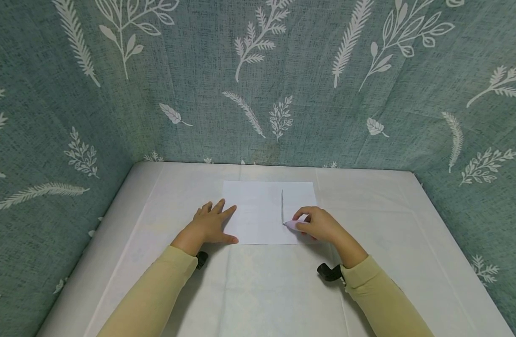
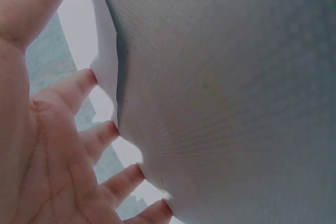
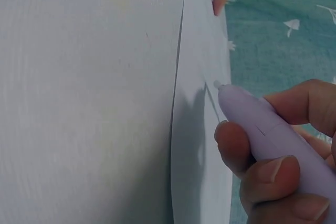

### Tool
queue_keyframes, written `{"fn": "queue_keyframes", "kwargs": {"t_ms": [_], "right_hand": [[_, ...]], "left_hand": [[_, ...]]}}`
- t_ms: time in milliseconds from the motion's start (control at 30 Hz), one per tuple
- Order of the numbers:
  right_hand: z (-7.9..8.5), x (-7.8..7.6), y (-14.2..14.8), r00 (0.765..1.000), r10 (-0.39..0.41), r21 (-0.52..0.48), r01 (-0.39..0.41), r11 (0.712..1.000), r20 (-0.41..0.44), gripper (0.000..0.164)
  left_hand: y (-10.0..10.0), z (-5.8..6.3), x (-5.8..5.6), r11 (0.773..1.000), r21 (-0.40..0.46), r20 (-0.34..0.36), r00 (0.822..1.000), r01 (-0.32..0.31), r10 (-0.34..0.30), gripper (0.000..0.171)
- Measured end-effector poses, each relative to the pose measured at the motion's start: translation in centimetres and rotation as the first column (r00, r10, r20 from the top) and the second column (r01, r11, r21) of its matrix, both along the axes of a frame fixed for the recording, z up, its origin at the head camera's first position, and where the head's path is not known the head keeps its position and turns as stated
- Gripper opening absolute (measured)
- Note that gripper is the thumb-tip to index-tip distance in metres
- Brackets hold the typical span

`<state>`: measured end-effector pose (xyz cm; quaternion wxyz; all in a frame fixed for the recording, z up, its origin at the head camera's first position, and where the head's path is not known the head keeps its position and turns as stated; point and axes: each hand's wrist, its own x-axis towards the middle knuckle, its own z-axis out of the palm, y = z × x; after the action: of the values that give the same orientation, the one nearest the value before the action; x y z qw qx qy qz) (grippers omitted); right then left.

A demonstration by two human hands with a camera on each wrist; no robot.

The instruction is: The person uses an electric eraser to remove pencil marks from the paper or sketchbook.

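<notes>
- Leafy green cloth (image 1: 258,117) surrounds a white table (image 1: 283,290) bearing paper (image 1: 258,213).
- Right hand (image 1: 321,225) grips a lilac pen (image 1: 292,224) at a drawn line (image 1: 282,203), hiding one paper corner.
- Left hand (image 1: 209,226), fingers spread, touches the paper's left edge.
- Black gadgets (image 1: 330,272), perhaps cameras, by both cuffs (image 1: 361,271).

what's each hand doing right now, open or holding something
Left hand: open, fingers spread, fingertips at the edge of the paper.
Right hand: closed around a pale purple pen.

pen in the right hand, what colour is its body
Pale lilac pen, seen best in the right wrist view.
</notes>
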<state>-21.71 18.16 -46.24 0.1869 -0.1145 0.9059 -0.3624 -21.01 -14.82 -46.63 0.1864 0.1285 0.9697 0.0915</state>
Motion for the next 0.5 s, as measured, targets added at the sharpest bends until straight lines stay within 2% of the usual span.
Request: {"fn": "queue_keyframes", "kwargs": {"t_ms": [100,267,500], "right_hand": [[-0.10,0.11,-0.10,0.999,-0.028,-0.042,0.030,0.999,0.044,0.016],[-0.51,0.22,-0.24,0.985,-0.108,-0.097,0.122,0.988,0.136,0.018],[-0.81,0.19,-0.31,0.981,-0.121,-0.124,0.140,0.982,0.151,0.017]], "left_hand": [[0.02,0.04,0.01,1.000,0.006,0.004,1.000,0.001,-0.001,0.104],[0.10,0.16,0.04,1.000,0.003,0.009,1.000,0.000,0.000,0.104],[0.07,0.14,-0.02,1.000,-0.007,-0.003,1.000,0.003,-0.003,0.105]]}}
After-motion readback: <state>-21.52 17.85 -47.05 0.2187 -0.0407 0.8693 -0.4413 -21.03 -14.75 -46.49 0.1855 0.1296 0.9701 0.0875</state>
